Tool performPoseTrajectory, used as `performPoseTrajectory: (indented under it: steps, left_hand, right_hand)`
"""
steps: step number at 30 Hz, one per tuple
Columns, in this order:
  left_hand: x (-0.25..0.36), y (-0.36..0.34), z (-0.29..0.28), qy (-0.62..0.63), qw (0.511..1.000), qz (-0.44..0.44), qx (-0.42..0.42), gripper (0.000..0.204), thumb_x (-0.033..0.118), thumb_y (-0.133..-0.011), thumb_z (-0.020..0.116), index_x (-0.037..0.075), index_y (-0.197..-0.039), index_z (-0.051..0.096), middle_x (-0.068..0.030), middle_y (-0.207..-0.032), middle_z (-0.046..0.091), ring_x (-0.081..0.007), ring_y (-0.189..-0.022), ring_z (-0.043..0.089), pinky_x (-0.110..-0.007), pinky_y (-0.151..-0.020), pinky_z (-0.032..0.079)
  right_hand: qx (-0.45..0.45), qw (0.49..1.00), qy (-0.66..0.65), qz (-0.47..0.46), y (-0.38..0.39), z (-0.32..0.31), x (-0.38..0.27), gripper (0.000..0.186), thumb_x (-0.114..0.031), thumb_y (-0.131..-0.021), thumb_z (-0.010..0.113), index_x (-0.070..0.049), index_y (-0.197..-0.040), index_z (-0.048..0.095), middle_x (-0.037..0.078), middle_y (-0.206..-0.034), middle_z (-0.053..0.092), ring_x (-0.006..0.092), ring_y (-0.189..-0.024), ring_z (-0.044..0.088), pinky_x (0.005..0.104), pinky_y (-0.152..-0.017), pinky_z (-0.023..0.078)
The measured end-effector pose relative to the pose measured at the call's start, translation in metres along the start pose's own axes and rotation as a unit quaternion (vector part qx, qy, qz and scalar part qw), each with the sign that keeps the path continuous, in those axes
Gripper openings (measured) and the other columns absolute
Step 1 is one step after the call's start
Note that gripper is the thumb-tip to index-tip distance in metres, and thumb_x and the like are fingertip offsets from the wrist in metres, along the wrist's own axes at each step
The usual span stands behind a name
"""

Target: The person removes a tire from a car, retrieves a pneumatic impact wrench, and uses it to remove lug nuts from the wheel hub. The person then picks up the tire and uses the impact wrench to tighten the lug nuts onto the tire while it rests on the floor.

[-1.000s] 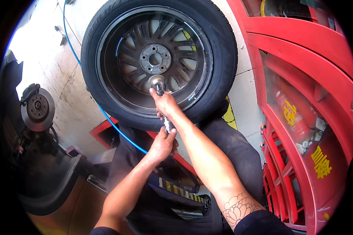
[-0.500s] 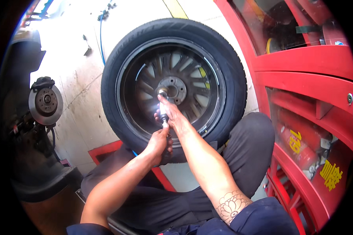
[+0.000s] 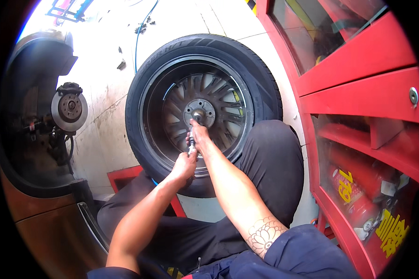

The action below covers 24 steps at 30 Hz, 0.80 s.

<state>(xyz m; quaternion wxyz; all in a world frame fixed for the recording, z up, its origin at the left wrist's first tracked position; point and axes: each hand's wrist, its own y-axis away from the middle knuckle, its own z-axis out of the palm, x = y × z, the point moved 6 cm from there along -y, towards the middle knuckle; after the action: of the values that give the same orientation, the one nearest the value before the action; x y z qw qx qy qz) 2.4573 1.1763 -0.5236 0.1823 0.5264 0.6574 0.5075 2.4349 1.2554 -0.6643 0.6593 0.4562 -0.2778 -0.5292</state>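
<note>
A car wheel (image 3: 165, 139) with a black tyre (image 3: 266, 95) lies flat in front of my knees, the hollow inner side of its rim upward. Both my hands are on a slim air die grinder (image 3: 192, 141) held over it. My right hand (image 3: 200, 136) wraps the front part, thumb along the body. Behind it, my left hand (image 3: 185, 165) is closed round the rear end. The tool's round head (image 3: 198, 115) is at the centre hole of the wheel hub (image 3: 206, 105); whether it touches the metal I cannot tell.
On the left, a car's open wheel arch shows a brake disc (image 3: 70, 108) with its caliper. A red cabinet (image 3: 358, 90) with clear panels stands close on the right. A blue air hose (image 3: 138, 44) runs across the floor beyond the tyre. A red frame (image 3: 123, 178) is near my left knee.
The grinder's head has shifted from the left side of the hub face onto its centre. My view has turned slightly, and my right knee covers more of the tyre.
</note>
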Motion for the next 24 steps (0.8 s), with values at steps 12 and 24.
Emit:
performPoseTrajectory:
  steps: [12,24]
  left_hand:
    - [0.007,0.012,0.006,-0.044,0.999,-0.004,0.011,0.053,0.047,-0.106,0.05,-0.004,-0.1,0.061,-0.0044,-0.067,0.052,-0.018,-0.053,0.053,-0.036,-0.047,0.048]
    - [0.006,0.018,0.001,-0.032,0.999,0.002,0.003,0.054,0.045,-0.106,0.05,-0.007,-0.102,0.06,-0.004,-0.068,0.051,-0.0178,-0.052,0.052,-0.036,-0.046,0.047]
  right_hand:
    - [-0.006,1.0,0.008,-0.004,0.007,-0.001,0.0,0.042,-0.045,-0.099,0.062,-0.004,-0.088,0.057,0.005,-0.065,0.056,0.0201,-0.047,0.056,0.0375,-0.043,0.049]
    - [-0.015,1.0,-0.004,-0.009,0.015,0.004,-0.001,0.04,-0.042,-0.097,0.065,-0.005,-0.108,0.058,0.007,-0.07,0.057,0.0201,-0.047,0.057,0.0364,-0.04,0.049]
